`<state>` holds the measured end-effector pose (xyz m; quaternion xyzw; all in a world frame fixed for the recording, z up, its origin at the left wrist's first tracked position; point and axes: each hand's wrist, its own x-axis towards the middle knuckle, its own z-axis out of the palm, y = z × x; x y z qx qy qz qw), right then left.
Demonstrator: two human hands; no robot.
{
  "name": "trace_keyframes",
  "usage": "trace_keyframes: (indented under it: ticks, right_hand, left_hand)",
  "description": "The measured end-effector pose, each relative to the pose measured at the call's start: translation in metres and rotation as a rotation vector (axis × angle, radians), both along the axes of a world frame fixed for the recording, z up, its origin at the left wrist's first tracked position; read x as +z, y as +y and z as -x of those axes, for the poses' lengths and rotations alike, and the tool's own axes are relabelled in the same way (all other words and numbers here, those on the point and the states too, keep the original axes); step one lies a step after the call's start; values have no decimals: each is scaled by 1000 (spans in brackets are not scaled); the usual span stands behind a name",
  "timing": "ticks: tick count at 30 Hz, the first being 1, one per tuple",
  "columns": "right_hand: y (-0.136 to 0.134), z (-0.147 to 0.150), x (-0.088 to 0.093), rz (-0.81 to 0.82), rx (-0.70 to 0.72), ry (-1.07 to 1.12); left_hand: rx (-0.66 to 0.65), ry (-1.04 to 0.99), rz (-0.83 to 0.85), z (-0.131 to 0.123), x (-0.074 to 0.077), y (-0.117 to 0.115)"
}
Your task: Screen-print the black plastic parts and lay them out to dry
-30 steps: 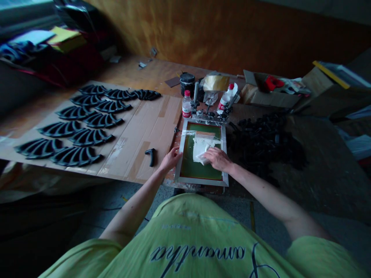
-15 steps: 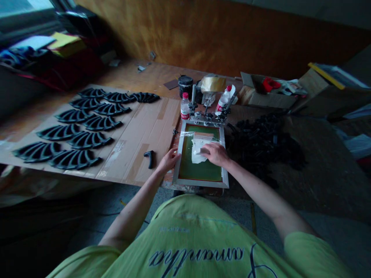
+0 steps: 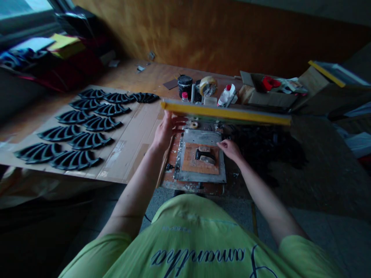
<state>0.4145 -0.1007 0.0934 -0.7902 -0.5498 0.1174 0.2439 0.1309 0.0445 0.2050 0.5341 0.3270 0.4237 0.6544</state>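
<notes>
Up has swung the screen frame (image 3: 226,112); left hand (image 3: 164,132), fingers wide, touches it. Right hand (image 3: 229,149), fingers narrow, is near the black piece (image 3: 203,153), just below picture centre. Keep the screen high to stop smudges.

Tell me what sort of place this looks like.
It looks like a small workshop, probably one handling parts in batches. Fan-shaped rows of black parts lie on a cardboard sheet, a dark heap sits on the right, and a yellow-edged frame is tilted up beyond a metal plate.
</notes>
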Motion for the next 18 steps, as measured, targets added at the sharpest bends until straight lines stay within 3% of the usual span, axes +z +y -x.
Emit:
trace_keyframes:
  ticks: [2,4,7,10,12,15,16,18]
  right_hand:
    - [-6,32,-17,85,130,-116]
    - [-6,57,-24,179,183,-239]
    - [-5,82,-23,269,113,-241]
    - [-8,110,-18,189,47,-168]
    - [-12,129,-17,56,135,-143]
    - [-18,124,-13,-61,370,-122]
    - [-21,109,-11,-41,382,-144]
    - [-29,60,-5,95,245,-250]
  left_hand:
    - [30,-19,-9,-10,9,8]
    - [110,-27,17,-15,4,0]
    - [74,73,221,-15,-27,-43]
    - [-282,254,572,-14,-68,-101]
    - [-319,201,669,-14,-90,-123]
    - [-171,202,661,-3,-109,-112]
    - [-103,261,616,6,-114,-99]
    - [54,458,451,36,-123,-66]
